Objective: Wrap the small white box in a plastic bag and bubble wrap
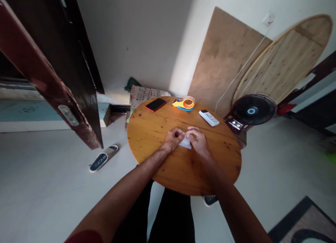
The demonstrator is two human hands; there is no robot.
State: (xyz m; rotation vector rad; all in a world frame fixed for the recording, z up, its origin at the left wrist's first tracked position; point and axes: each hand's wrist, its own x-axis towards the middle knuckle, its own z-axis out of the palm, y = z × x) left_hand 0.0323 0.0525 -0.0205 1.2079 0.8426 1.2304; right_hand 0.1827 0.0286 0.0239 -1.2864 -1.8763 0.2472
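Above the middle of the round wooden counter (147, 141), we hold a small, clear plastic piece (186, 144) between our two hands. Our left hand (171, 139) is closed on its upper left part, thumb and fingertips pinched together. Our right hand (198, 140) pinches the upper right part, the fingers curled over and the thumb beneath them. The lower part of the piece hangs between our hands, close to the wood; whether it touches, we cannot tell. Both of our forearms reach in from the near side.

Toward the far edge of the counter, we have a phone (155, 104) with a dark screen and a red edge lying flat on the left. Near the middle of that edge sits an orange tape dispenser (187, 103), with something blue (186, 109) right against its near side. To the right lies a white remote (209, 118), set at a slant. Past the counter's right edge we see a dark round fan (251, 110), and behind it a big oval wooden board (286, 57) leans by the wall.
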